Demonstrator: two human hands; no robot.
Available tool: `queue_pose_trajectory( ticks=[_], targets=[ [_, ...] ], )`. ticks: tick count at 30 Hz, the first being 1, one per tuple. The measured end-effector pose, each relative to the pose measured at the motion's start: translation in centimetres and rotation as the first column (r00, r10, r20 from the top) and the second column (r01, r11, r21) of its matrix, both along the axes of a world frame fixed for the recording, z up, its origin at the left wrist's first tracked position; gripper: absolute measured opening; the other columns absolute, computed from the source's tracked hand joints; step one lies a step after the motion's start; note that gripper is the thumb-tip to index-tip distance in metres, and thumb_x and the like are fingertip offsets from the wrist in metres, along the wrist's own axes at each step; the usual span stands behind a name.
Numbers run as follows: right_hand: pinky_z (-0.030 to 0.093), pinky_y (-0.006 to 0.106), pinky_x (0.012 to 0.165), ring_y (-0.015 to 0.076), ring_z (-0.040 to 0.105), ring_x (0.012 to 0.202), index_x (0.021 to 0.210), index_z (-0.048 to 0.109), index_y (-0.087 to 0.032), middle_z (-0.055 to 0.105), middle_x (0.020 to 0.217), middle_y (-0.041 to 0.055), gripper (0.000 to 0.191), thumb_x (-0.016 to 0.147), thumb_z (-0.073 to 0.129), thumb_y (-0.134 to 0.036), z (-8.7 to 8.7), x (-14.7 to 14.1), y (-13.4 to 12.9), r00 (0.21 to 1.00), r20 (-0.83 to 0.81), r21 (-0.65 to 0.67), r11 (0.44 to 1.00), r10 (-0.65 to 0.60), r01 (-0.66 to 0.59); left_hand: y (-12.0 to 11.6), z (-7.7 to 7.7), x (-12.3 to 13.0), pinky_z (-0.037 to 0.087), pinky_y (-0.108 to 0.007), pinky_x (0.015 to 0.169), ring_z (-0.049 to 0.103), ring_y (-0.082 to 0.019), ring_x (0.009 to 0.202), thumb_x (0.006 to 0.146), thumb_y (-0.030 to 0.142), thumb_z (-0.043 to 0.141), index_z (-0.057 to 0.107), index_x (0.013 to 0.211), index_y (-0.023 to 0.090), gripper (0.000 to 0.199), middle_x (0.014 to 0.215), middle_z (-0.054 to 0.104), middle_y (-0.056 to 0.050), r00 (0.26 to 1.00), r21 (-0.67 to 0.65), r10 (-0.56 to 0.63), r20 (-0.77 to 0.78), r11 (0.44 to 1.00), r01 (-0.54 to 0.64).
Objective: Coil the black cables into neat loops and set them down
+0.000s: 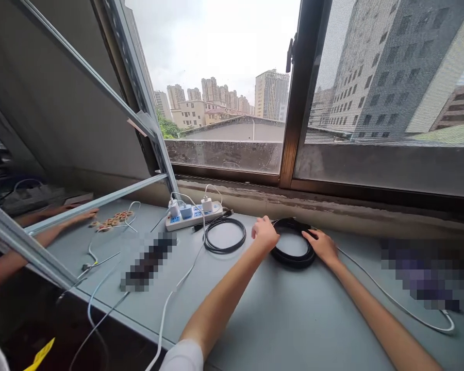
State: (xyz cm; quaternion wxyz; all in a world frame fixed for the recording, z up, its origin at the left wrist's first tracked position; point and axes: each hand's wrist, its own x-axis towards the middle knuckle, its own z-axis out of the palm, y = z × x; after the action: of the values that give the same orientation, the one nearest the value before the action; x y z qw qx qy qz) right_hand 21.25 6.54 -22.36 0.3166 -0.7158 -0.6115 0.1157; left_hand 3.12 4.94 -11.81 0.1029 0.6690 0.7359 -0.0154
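A thick coil of black cable [295,262] lies on the grey shelf between my two hands. My left hand [265,234] is at the coil's left edge with its fingers curled; its fingertips are partly hidden. At the coil's right side, my right hand [321,246] grips the cable, with thumb and fingers showing over the rim. Left of my left hand, apart from it, rests a thinner black cable coil [225,251]. Its plug end lies near the power strip.
A white power strip [194,215] with chargers plugged in sits by the window wall. A white cord [181,282] crosses the shelf [294,319]. Metal frame bars [96,203] stand at left, with another person's hand [83,219] beyond. Two blurred-out items lie left and right.
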Motion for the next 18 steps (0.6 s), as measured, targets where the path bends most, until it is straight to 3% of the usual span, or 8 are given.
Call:
queue_pose_trajectory(
  ticks=[2, 7, 18],
  targets=[
    [0.048, 0.033, 0.073, 0.0273, 0.066, 0.093, 0.103, 0.074, -0.023, 0.070, 0.108, 0.0095, 0.042, 0.081, 0.051, -0.050, -0.3, 0.1, 0.0, 0.999, -0.027, 0.015, 1.000, -0.018, 0.019, 0.1, -0.5, 0.0, 0.051, -0.046, 0.084, 0.046, -0.036, 0.121, 0.077, 0.041, 0.070, 0.042, 0.135, 0.009, 0.071, 0.133, 0.045, -0.024, 1.000, -0.002, 0.029, -0.010, 1.000, -0.029],
    [0.047, 0.035, 0.075, 0.0296, 0.064, 0.095, 0.103, 0.073, -0.019, 0.070, 0.109, 0.0110, 0.046, 0.078, 0.053, -0.052, -0.6, 0.2, 0.0, 0.995, -0.093, 0.038, 0.998, -0.047, 0.051, 0.8, -2.2, -0.4, 0.051, -0.044, 0.087, 0.058, -0.022, 0.104, 0.090, 0.035, 0.055, 0.053, 0.123, 0.016, 0.038, 0.122, 0.056, -0.010, 1.000, -0.024, 0.013, 0.009, 1.000, -0.012],
    [0.047, 0.036, 0.072, 0.0298, 0.064, 0.089, 0.100, 0.075, -0.017, 0.073, 0.097, 0.0130, 0.047, 0.074, 0.055, -0.050, -0.5, 0.2, -0.3, 0.982, -0.179, 0.110, 0.991, -0.051, 0.072, 1.6, -4.3, -0.4, 0.052, -0.043, 0.085, 0.059, -0.022, 0.102, 0.090, 0.034, 0.056, 0.054, 0.121, 0.015, 0.037, 0.120, 0.057, -0.010, 0.995, 0.128, -0.096, 0.039, 0.988, 0.090]
  ],
)
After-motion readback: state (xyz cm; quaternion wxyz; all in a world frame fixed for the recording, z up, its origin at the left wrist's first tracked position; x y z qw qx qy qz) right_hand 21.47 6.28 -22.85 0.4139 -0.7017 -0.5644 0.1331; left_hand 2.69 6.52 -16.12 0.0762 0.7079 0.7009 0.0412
